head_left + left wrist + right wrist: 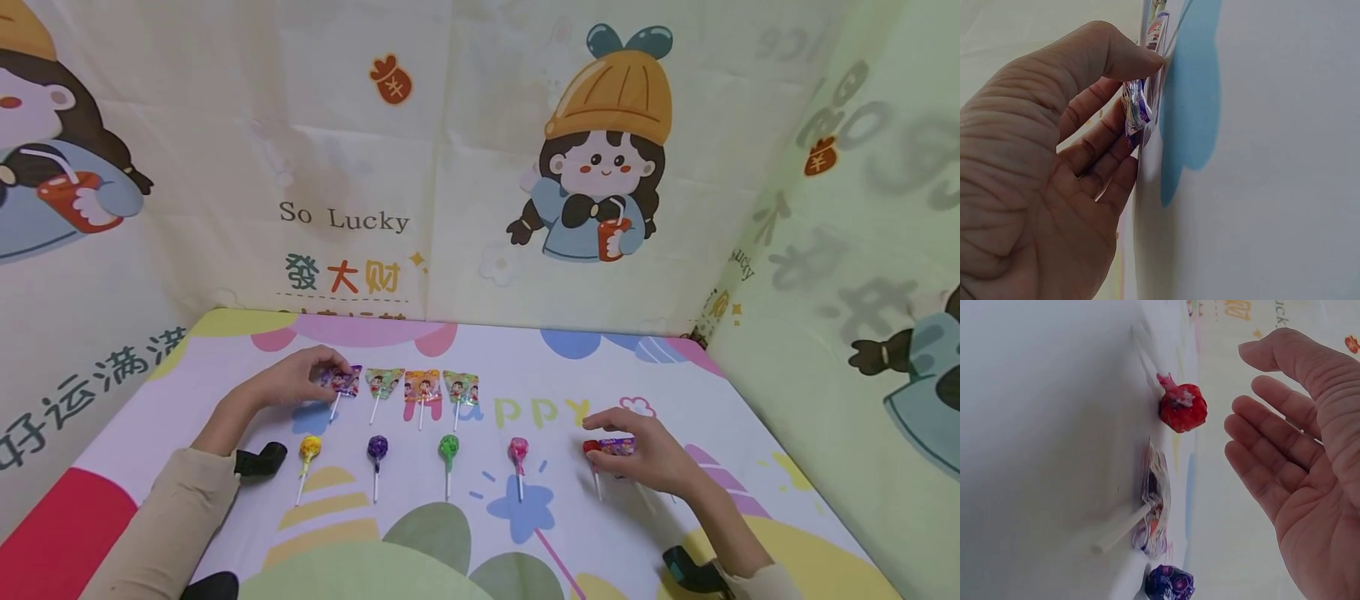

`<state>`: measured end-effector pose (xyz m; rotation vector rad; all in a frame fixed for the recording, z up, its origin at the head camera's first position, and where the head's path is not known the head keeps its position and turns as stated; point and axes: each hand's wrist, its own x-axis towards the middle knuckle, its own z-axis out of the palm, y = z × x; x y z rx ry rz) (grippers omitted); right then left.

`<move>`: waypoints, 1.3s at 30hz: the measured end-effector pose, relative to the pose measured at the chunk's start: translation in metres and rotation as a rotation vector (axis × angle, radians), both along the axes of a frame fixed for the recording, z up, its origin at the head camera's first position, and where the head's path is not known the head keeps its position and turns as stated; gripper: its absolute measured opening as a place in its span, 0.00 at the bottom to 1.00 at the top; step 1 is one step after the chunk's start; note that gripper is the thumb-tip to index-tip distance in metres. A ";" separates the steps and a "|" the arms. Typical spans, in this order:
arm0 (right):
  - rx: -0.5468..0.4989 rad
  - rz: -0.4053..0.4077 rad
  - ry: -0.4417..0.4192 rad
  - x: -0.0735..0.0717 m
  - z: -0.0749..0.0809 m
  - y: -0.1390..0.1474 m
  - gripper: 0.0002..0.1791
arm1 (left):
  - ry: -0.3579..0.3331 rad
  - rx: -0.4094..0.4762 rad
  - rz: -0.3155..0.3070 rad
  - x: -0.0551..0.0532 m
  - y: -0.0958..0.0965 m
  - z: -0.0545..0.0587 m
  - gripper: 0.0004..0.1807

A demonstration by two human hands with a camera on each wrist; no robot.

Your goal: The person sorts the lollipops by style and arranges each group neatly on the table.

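Note:
At the left end of the back row, my left hand (296,379) pinches a flat lollipop in a purple wrapper (347,382) between thumb and fingers. The left wrist view shows the wrapper (1137,106) at the thumb tip, close to the tabletop. My right hand (641,450) hovers over the right end of the front row, fingers relaxed and holding nothing. Beneath it lie a red ball lollipop (1183,409) and another flat, purple-wrapped lollipop (1159,515). A dark purple ball lollipop (1169,583) shows beyond them in the right wrist view; the hand hides it from the head camera.
Beside the left hand, the back row continues with green (385,383), orange (422,386) and green (461,387) flat lollipops. In front stand out yellow (310,448), purple (378,447), green (448,448) and pink (518,450) ball lollipops. A printed cloth wall (465,167) rises behind.

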<state>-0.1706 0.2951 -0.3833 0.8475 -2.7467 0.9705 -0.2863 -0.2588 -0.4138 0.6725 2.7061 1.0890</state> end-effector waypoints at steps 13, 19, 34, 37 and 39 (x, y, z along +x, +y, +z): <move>0.050 -0.052 -0.012 0.006 -0.001 0.015 0.20 | -0.004 -0.006 -0.001 -0.001 -0.001 -0.001 0.21; 0.074 -0.090 -0.034 0.011 -0.002 0.019 0.21 | -0.002 -0.007 -0.003 -0.001 -0.001 -0.002 0.21; 0.128 -0.102 0.014 0.016 -0.008 0.027 0.24 | 0.019 -0.026 -0.008 -0.003 0.000 -0.003 0.21; 0.165 -0.093 0.031 0.014 -0.008 0.028 0.26 | 0.025 -0.032 -0.011 -0.003 -0.001 -0.004 0.21; 0.187 -0.097 0.032 0.014 -0.008 0.028 0.27 | 0.026 -0.034 -0.013 -0.004 0.000 -0.004 0.21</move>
